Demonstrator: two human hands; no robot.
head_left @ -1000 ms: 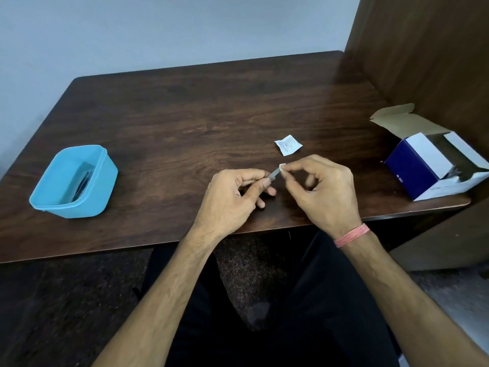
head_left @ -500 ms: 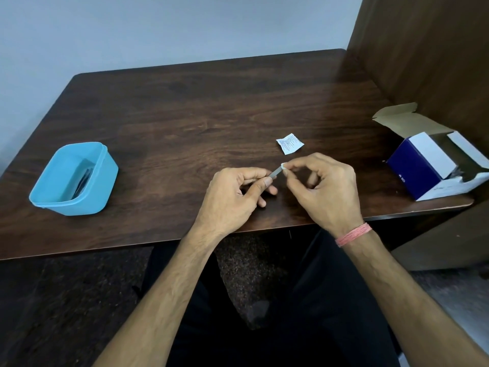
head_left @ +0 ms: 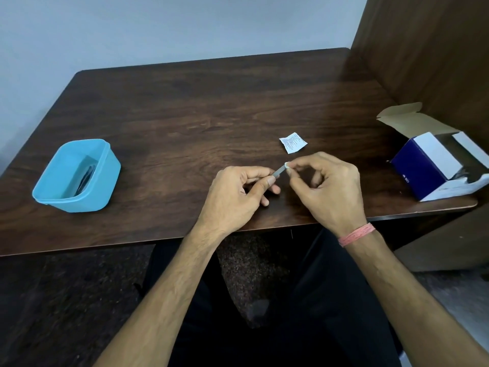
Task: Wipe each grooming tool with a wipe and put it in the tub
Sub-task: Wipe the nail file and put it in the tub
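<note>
Left hand [head_left: 232, 197] grip pinching one slim metal grooming tool [head_left: 279, 171], right hand [head_left: 328, 186] grip pinching one white wipe [head_left: 287, 165] at its tip, one blue tub [head_left: 76, 176] far left on bench [head_left: 185, 115], one wrapper [head_left: 292, 142] just beyond.

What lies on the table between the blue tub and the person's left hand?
Nothing: the head view shows only bare dark wood of the table between the tub and the left hand.

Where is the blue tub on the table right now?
In the head view the blue tub stands on the left part of the table, near its front edge, well to the left of the left hand.
</note>
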